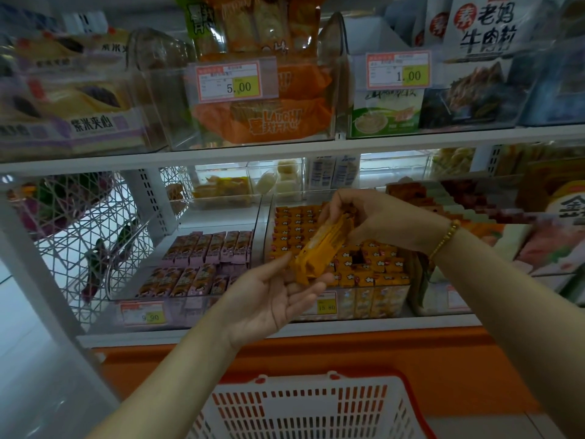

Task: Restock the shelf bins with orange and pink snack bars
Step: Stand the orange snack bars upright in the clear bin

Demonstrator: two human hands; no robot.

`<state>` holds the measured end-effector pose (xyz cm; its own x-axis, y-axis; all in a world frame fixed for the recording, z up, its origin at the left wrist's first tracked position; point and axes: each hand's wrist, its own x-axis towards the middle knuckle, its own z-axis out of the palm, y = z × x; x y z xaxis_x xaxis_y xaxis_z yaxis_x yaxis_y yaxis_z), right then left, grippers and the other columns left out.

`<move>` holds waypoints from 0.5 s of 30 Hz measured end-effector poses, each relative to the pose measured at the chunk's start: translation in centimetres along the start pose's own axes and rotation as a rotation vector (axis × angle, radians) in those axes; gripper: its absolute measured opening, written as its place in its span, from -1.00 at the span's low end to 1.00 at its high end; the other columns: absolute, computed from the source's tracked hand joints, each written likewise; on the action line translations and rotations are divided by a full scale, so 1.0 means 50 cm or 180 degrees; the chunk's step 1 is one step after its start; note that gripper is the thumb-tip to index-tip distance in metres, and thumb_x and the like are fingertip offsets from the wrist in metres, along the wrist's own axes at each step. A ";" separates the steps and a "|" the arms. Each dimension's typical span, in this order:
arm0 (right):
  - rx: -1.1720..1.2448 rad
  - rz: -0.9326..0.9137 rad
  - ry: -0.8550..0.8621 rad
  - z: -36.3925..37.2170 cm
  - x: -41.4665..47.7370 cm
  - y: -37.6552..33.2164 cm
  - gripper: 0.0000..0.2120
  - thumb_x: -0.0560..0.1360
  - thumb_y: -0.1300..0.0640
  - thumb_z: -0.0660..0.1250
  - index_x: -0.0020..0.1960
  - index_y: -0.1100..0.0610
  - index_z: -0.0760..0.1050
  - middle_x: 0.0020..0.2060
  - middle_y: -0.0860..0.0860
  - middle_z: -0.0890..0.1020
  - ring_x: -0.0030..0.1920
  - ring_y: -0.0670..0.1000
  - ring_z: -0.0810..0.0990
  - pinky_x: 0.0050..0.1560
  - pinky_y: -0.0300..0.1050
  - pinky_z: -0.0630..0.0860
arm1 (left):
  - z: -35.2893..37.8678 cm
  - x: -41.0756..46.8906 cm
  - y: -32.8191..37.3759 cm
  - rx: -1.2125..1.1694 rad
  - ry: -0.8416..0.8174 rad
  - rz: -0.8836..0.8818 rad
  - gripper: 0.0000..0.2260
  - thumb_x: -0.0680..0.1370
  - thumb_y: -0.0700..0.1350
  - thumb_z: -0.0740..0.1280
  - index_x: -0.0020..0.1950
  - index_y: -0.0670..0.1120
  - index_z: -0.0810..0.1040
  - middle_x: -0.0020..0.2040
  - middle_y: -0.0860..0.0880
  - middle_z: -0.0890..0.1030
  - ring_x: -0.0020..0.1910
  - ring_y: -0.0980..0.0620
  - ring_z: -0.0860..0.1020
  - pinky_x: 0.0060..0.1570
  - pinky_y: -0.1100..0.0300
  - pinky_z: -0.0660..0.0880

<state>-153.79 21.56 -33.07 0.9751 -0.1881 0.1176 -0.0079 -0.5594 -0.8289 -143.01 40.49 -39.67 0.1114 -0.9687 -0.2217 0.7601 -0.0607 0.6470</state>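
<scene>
My right hand (pixel 376 217) pinches the top of the orange bars (pixel 319 251), my left hand (pixel 272 299) lies spread under them, over the orange bin (pixel 373 304). I should slide them upright into the gap (pixel 357 257)

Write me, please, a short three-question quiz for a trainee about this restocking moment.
1. Multiple choice: which hand pinches the upper end of the orange snack bars? A) the left B) the right C) neither
2. True or false: the pink snack bars lie to the right of the orange-bar bin.
3. Short answer: what price does the price tag above the orange packs on the upper shelf show?

Key: 1. B, the right hand; the left hand supports them from beneath. 2. False, they lie to its left. 3. 5.00.
</scene>
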 end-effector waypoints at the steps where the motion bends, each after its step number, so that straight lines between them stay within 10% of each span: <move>1: -0.0103 -0.0050 -0.0021 0.005 0.003 -0.003 -0.61 0.31 0.58 0.30 -0.20 0.08 0.43 0.05 0.05 0.58 0.03 0.11 0.58 -0.06 0.00 0.58 | -0.001 0.000 -0.001 -0.0049 -0.0135 0.0019 -0.52 0.40 -0.11 0.49 0.21 -0.37 0.53 0.07 -0.34 0.60 -0.13 -0.14 0.67 -0.20 0.08 0.64; 8: 0.0243 -0.0044 0.0214 0.009 0.014 0.002 -0.54 0.36 0.55 0.29 -0.02 0.01 0.51 0.12 0.11 0.53 0.05 0.11 0.59 -0.02 -0.02 0.60 | -0.003 0.016 -0.009 0.0231 0.0552 0.0685 -0.67 0.34 -0.19 0.48 0.05 -0.29 0.58 -0.14 -0.19 0.63 -0.22 -0.05 0.64 -0.26 0.16 0.64; 15: 0.1301 0.1131 0.0375 0.015 0.021 0.019 -0.70 0.51 0.07 0.35 0.16 0.23 0.52 -0.03 0.17 0.68 -0.02 0.11 0.68 -0.06 -0.08 0.64 | -0.004 0.022 -0.030 0.3462 0.2212 0.2189 -0.75 0.42 -0.13 0.48 0.01 0.08 0.51 -0.08 0.12 0.60 -0.13 0.23 0.58 -0.22 0.43 0.51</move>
<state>-152.61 21.42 -34.13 0.8966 -0.4101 -0.1671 -0.2223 -0.0905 -0.9708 -143.89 39.54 -41.05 0.7646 -0.5915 0.2559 -0.3826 -0.0970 0.9188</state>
